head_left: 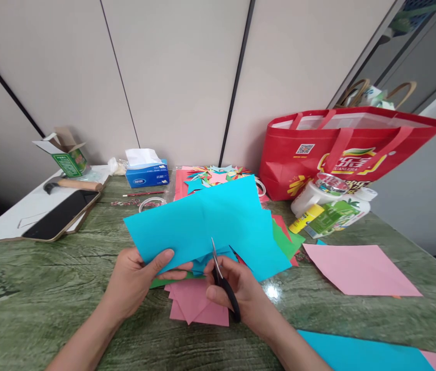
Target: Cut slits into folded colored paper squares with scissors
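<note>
Paper sheet (179,221), blue, is raised at centre beyond pink pieces (202,306); your left hand (135,275) pinches its near-left edge, your right hand (245,291) grips black-handled scissors (225,289), blades at its near edge.

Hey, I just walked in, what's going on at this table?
A person holds a blue sheet in the left hand and scissors in the right hand, with a blade at the sheet's lower edge. Whether it has cut in is unclear. Pink paper lies on the table below.
</note>
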{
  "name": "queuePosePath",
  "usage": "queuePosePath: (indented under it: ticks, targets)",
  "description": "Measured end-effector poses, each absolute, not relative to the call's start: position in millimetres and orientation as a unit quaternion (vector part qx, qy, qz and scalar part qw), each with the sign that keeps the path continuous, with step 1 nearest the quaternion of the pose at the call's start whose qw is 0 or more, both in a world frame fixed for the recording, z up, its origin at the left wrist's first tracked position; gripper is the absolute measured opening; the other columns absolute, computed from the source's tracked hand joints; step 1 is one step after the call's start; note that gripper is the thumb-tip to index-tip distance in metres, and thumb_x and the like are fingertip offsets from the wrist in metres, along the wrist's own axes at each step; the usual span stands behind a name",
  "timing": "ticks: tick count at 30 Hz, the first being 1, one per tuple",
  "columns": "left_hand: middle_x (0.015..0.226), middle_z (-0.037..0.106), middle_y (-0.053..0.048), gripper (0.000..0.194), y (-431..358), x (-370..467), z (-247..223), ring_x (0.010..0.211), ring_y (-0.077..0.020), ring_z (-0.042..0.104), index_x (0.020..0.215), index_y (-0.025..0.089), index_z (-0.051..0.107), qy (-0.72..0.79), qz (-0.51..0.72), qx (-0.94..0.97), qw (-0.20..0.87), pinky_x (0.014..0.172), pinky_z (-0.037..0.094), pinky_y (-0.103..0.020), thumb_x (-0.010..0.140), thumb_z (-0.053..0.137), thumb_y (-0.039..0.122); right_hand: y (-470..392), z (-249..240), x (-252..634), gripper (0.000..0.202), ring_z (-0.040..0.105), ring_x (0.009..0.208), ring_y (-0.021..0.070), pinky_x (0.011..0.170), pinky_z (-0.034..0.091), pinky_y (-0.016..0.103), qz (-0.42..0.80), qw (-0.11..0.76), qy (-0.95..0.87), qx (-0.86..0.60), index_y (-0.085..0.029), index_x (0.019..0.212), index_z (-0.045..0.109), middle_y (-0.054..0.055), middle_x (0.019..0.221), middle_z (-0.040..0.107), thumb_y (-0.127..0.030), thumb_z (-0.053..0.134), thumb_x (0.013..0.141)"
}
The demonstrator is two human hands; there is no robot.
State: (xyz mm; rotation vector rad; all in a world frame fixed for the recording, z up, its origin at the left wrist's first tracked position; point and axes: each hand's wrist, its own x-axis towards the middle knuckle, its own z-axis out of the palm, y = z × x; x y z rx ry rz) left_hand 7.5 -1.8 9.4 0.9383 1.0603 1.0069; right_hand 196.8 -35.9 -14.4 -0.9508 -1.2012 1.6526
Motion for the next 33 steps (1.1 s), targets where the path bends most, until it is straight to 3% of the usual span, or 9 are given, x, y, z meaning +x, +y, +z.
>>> queuePosePath:
  ticks: [18, 28, 33]
  targets:
    - [0.072, 0.071, -0.007, 0.018, -2.7, 5.5, 6.9, 0.065, -0.0243, 0.067, 0.079, 0.013, 0.065, 0.461, 0.444, 0.418, 0.645, 0.063, 0.056, -0.037, 0.066, 0.067, 0.025, -35.4, -22.8, 194.9, 0.028, 0.03, 0.051, 0.0059, 0.046, 0.024, 0.019, 0.657, 0.449, -0.474, -0.376, -0.017, 0.077, 0.052, -0.006, 0.058, 0.041, -0.033, 0.07, 0.065]
    - [0.071, 0.071, -0.006, 0.017, -2.0, 6.9, 10.5, 0.064, -0.0236, 0.067, 0.077, 0.014, 0.065, 0.461, 0.444, 0.41, 0.65, 0.061, 0.057, -0.034, 0.065, 0.068, 0.025, -35.3, -29.7, 195.5, 0.023, 0.034, 0.045, 0.006, 0.043, 0.025, 0.02, 0.651, 0.442, -0.481, -0.387, -0.017, 0.077, 0.053, -0.006, 0.051, 0.041, -0.034, 0.067, 0.069]
    - [0.07, 0.071, -0.007, 0.016, -3.5, 6.4, 10.2, 0.063, -0.024, 0.067, 0.075, 0.014, 0.065, 0.46, 0.439, 0.417, 0.65, 0.059, 0.057, -0.034, 0.065, 0.068, 0.026, -35.2, -25.1, 195.2, 0.028, 0.039, 0.05, 0.007, 0.047, 0.03, 0.02, 0.653, 0.439, -0.476, -0.393, -0.017, 0.078, 0.053, -0.005, 0.058, 0.046, -0.033, 0.071, 0.064]
